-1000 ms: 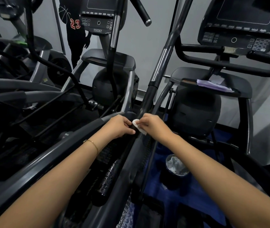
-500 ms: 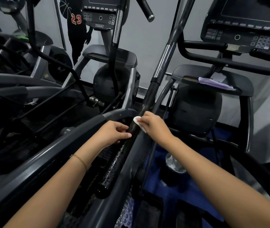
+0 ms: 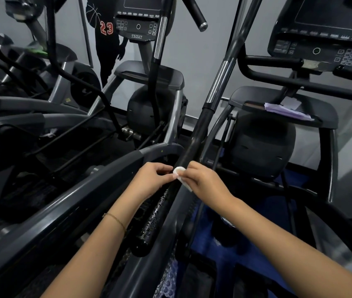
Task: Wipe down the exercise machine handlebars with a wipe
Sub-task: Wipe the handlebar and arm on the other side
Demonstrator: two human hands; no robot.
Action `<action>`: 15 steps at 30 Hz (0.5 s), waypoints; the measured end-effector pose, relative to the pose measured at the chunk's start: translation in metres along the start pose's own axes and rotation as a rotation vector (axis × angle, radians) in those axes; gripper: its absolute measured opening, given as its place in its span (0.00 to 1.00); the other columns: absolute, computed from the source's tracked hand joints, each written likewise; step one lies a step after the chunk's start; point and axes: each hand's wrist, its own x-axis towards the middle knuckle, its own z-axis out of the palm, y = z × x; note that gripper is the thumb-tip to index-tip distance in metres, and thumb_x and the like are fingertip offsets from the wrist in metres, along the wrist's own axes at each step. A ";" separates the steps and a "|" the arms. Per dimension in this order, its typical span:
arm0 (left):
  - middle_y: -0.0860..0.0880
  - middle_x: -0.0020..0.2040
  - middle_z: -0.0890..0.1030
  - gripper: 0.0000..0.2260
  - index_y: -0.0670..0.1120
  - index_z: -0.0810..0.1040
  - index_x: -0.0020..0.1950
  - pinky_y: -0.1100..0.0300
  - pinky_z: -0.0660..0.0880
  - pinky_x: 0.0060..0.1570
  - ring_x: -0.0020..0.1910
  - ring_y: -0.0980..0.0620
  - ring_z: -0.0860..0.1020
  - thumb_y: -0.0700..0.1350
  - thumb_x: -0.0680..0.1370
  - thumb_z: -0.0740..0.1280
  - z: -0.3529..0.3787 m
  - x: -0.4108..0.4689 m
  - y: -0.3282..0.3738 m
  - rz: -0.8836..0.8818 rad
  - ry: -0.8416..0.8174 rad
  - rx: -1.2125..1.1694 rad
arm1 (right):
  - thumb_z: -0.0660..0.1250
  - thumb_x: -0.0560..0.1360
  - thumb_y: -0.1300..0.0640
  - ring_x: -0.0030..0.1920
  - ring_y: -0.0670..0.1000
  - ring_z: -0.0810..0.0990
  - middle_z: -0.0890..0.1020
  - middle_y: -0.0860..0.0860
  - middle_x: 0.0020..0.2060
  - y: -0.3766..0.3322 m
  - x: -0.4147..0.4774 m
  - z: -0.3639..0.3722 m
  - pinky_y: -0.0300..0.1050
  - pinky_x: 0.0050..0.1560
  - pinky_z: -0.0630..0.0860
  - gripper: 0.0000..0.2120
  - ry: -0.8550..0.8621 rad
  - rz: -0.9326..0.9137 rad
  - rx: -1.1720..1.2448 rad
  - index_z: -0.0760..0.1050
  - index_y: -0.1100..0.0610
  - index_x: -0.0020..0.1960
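A grey wall [image 3: 200,67] is seen behind a row of dark exercise machines, and a blue floor mat [image 3: 263,214] is laid under the nearer one on the right. Two consoles are in view: one at upper centre [image 3: 138,16], marked 750AT, and one at upper right [image 3: 329,29]. On the shelf below the right console [image 3: 325,117], a lilac cloth or paper [image 3: 286,111] is lying flat. Down on the mat, a dark round container [image 3: 224,233] is partly hidden by the right forearm; what is in it cannot be made out.

Now to the hands. The long black handlebar [image 3: 194,145] is run diagonally from upper right down to its rounded end at lower centre, and its lower stretch is beaded with droplets. The white wipe [image 3: 180,172] is pressed against the bar about halfway along. It is pinched by the right hand [image 3: 205,181], whose fingers are closed on it from the right side of the bar, the wrist bent down and the forearm stretched out from the lower right. The left hand [image 3: 151,179] is curled in from the opposite side, fingertips touching the wipe's edge at the bar; whether the bar itself is gripped by it cannot be told. A thin gold bracelet [image 3: 115,219] is worn on the left wrist.
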 end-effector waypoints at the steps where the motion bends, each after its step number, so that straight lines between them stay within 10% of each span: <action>1: 0.48 0.54 0.82 0.17 0.44 0.80 0.59 0.63 0.72 0.55 0.54 0.54 0.79 0.45 0.72 0.73 0.000 -0.001 0.000 0.005 0.002 -0.001 | 0.58 0.75 0.51 0.33 0.46 0.70 0.72 0.53 0.33 0.000 -0.002 0.000 0.34 0.33 0.64 0.16 -0.013 -0.010 0.022 0.81 0.58 0.48; 15: 0.51 0.56 0.82 0.17 0.50 0.80 0.60 0.64 0.70 0.56 0.57 0.56 0.78 0.50 0.72 0.72 0.001 -0.008 -0.001 -0.023 0.053 0.082 | 0.65 0.76 0.57 0.33 0.44 0.69 0.69 0.49 0.35 0.007 0.001 0.012 0.29 0.37 0.66 0.08 0.181 0.207 0.125 0.81 0.58 0.51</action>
